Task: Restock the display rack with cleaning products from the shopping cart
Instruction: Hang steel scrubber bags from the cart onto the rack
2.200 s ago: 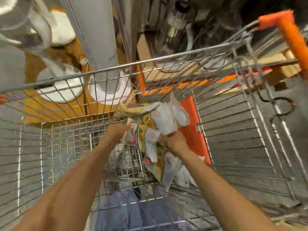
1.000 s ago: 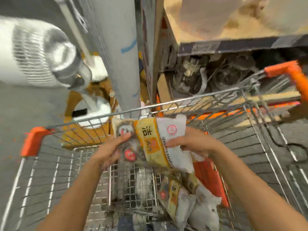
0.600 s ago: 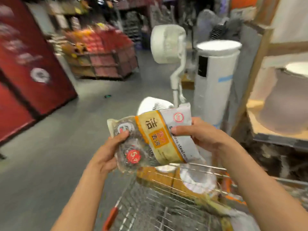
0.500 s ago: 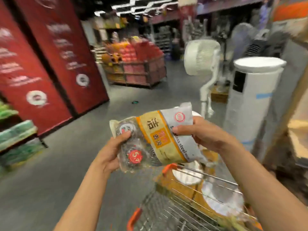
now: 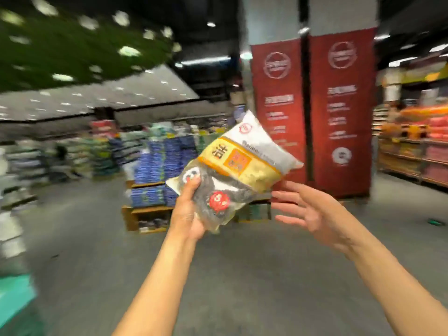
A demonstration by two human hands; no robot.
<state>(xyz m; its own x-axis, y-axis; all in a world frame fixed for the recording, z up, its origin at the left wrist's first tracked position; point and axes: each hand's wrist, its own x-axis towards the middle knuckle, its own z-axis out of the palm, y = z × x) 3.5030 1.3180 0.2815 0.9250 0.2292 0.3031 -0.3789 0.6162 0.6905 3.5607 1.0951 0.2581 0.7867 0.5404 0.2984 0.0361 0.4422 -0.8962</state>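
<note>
Left hand point(image 5: 188, 215) gripping the bottom corner of a crinkly clear-and-yellow plastic pack of steel scourers point(image 5: 232, 169), tilted up above it. Right hand point(image 5: 312, 214) open, just beside, not touching. One-corner grip, slippery film, could easily slide out mid-turn.

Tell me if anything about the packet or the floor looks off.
Nothing looks damaged. The packet is tilted, held by its lower end in the left hand alone; the right hand is open beside it, not gripping. One small dark-green item lies loose on the floor at far right, too blurred to identify.
</note>
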